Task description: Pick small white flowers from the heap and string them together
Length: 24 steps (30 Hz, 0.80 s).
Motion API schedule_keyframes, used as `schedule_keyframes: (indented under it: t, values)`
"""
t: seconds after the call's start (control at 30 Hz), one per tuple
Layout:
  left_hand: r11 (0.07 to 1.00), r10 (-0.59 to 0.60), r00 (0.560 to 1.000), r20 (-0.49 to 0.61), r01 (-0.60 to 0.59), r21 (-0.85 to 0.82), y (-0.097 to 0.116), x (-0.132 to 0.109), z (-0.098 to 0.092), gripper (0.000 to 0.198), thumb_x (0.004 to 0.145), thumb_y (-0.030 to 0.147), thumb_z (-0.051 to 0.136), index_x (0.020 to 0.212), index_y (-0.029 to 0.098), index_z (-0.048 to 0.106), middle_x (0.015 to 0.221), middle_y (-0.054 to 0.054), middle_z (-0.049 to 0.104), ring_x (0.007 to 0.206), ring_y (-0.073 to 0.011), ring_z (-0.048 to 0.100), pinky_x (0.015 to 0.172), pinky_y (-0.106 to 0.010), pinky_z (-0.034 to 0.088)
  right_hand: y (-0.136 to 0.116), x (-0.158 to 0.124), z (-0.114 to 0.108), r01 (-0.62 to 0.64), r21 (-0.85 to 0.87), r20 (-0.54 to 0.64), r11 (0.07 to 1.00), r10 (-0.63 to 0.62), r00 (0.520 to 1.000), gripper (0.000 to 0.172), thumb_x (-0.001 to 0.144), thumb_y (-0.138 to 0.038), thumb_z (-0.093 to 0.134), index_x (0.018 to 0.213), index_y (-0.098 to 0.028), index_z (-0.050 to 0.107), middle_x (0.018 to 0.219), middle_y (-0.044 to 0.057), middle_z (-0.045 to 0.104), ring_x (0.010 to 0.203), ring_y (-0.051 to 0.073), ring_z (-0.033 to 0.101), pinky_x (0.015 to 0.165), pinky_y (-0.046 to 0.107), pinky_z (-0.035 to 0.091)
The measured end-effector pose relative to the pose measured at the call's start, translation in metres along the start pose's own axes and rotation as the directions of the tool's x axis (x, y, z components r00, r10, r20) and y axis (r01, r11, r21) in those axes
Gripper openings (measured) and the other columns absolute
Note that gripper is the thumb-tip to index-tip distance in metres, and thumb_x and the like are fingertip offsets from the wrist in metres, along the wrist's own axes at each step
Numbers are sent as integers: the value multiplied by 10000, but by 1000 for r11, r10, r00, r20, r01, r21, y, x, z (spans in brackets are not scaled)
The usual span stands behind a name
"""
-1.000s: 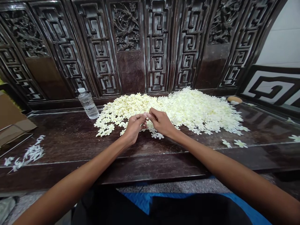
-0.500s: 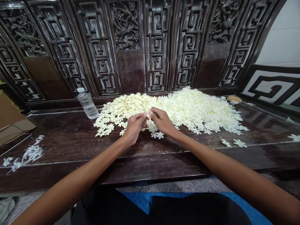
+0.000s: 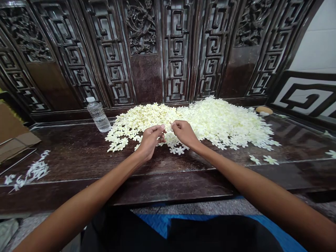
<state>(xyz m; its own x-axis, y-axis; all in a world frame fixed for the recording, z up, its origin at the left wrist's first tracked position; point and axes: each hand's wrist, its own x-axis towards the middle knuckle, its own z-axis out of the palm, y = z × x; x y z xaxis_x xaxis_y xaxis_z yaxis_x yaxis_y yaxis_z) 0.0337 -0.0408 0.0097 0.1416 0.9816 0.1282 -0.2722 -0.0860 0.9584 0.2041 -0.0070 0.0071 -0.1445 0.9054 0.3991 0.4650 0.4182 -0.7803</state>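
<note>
A wide heap of cream-white artificial-looking flowers (image 3: 225,122) lies on the dark wooden bench. In front of its middle, my left hand (image 3: 151,140) is closed, thumb and forefinger pinched together; whatever sits between the tips is too small to make out. Just to its right my right hand (image 3: 185,133) is also closed in a pinch, knuckles toward me, its fingertips mostly hidden. A small gap separates the two hands. Several loose flowers (image 3: 180,150) lie below them at the heap's front edge. The yellower flowers (image 3: 147,117) are on the heap's left side.
A clear plastic bottle (image 3: 99,115) stands left of the heap. Thin white scraps (image 3: 36,169) lie at the far left near a cardboard box (image 3: 15,131). A tan, rounded object (image 3: 264,111) is at the back right. Carved wooden panels (image 3: 145,78) rise behind the bench (image 3: 78,154).
My right hand has moved slightly right, away from the left, so the fingertips that were together are now apart. My left hand has stayed nearly in place.
</note>
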Motion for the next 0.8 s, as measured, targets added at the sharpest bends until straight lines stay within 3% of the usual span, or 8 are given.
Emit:
schedule_keyframes:
  t: [0.07,0.13,0.27,0.33,0.8]
  values:
    - [1000,-16,1000,-13,16,10,0,1,-2,442,737,518,871,825,139,661,866,-36,575,712,-114,514,680,-296,531,-1,0,-3,16,-192,13,981,-13,1000,419,1004,-325,451,603,-221,391,552,-10,425,528,142,361,571,315,229]
    - [999,-31,999,-21,31,22,-1,2,-3,446,728,517,879,833,138,670,875,-41,583,715,-116,520,682,-298,533,-3,-2,-5,94,-279,36,956,-87,996,421,1041,-367,409,647,-219,420,571,-3,458,532,147,374,581,315,225]
    - [997,-68,998,11,69,-37,-6,5,-4,449,704,488,902,897,134,703,886,-40,599,713,-112,531,675,-286,526,-6,-7,0,268,-296,103,917,-248,963,320,1074,-413,380,849,-220,503,671,-6,529,578,154,449,608,292,256]
    - [993,-79,997,20,81,-88,-9,5,-4,459,686,474,916,917,134,710,870,-32,601,702,-107,531,677,-281,524,-7,-8,2,306,-295,113,905,-285,952,310,1074,-413,382,858,-221,494,672,-11,517,586,154,455,614,290,261]
    - [996,-37,998,53,41,-76,-6,1,0,408,750,473,873,884,127,702,895,-40,617,721,-101,522,690,-265,516,-11,-7,1,215,-47,34,976,-213,976,364,1011,-391,449,692,-219,409,621,-32,403,608,142,387,610,298,266]
